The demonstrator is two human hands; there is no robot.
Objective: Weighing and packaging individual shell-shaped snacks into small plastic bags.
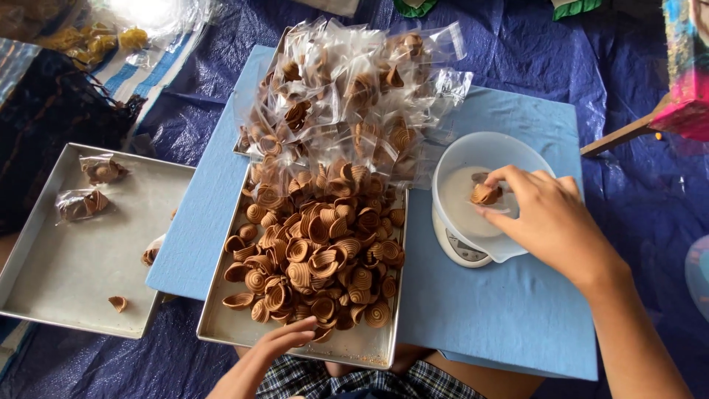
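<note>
Snacks [317, 251], brown and ridged like little curled shells, lie heaped in a metal tray [369, 347] at the middle of the frame, on a blue table [509, 318]. One such snack [484, 194] is pinched in the fingers [493, 177] of the right hand [550, 222], inside a white bowl [461, 155] that sits on a small white scale [461, 251] at centre right. Apart from that piece the bowl shows only its pale inside.

At the bottom edge, the left hand [266, 355] rests at the near rim of the tray, its fingers stretched out flat and close together, tips touching the nearest snacks and gripping nothing.

Behind the heap, at upper centre, clear plastic bags [347, 96] filled with the same snacks are piled up, spilling over the far end of the tray.

On the left, a second metal tray [66, 281] holds two small filled bags [92, 185] in its upper part and a couple of loose pieces [117, 302]. A blue tarp [635, 185] lies under everything.
</note>
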